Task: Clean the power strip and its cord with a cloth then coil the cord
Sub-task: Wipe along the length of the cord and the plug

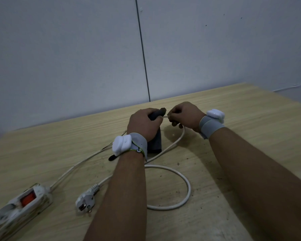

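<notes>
To wipe this stretch well, I should keep the cord (170, 146) taut between my hands and draw it steadily through the cloth (155, 136), squeezing so grime lifts off all round (the loops behind me look dirty too). My left hand (143, 123) is curled round the dark cloth, wrapping it over the cord; my right hand (182, 115) pinches the cord just beside it. The cord trails back in a loop to the plug (85, 200), and the power strip (19, 204) lies on the tabletop (241, 119), well left of my hands.
</notes>
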Tool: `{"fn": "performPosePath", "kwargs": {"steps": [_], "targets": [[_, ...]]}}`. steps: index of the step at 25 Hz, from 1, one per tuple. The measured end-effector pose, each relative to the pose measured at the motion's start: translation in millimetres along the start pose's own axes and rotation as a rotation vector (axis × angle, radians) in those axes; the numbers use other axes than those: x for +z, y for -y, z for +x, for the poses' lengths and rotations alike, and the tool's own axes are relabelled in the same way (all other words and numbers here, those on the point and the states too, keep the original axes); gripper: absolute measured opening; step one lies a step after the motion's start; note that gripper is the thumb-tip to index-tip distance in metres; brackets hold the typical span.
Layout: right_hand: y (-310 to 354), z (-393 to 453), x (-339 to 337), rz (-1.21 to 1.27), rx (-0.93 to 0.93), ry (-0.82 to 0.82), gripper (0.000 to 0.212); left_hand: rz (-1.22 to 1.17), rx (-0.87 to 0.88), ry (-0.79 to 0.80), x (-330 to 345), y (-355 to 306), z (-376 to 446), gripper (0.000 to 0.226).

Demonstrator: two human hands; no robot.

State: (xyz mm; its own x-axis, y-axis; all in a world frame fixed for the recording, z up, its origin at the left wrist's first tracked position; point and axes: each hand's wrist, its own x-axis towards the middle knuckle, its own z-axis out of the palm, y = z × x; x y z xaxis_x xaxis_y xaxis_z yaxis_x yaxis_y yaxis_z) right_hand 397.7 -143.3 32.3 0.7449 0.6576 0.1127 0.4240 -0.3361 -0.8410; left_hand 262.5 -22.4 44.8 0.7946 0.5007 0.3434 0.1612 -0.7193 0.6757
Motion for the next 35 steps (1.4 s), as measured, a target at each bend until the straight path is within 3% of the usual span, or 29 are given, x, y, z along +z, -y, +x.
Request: {"fn": "performPosePath", "kwargs": {"steps": [3, 7, 12, 19, 22, 27, 35], "targets": [[5, -4, 3, 0.349, 0.047, 0.003, 0.011, 0.039, 0.043, -0.045, 10, -7, 1, 0.031], [12, -4, -1, 0.529, 0.054, 0.045, 0.02, 0.106, 0.031, -0.155, 24, -18, -6, 0.03], [14, -5, -11, 0.572, 0.026, 0.079, 0.033, 0.172, -0.035, -0.203, 23, -16, -8, 0.03], [12, -5, -12, 0.578, 0.012, 0.096, 0.029, 0.16, -0.158, -0.315, 9, 10, -2, 0.033], [13, -4, -11, 0.576, -0.007, 0.101, 0.027, 0.103, -0.117, -0.371, 9, 6, -1, 0.036], [19, -5, -10, 0.531, -0.032, 0.092, 0.024, 0.122, 0.012, -0.299, 23, -11, -5, 0.029], [19, -6, -14, 0.584, -0.043, 0.152, 0.024, 0.135, -0.188, -0.364, -12, 30, 0, 0.026]]}}
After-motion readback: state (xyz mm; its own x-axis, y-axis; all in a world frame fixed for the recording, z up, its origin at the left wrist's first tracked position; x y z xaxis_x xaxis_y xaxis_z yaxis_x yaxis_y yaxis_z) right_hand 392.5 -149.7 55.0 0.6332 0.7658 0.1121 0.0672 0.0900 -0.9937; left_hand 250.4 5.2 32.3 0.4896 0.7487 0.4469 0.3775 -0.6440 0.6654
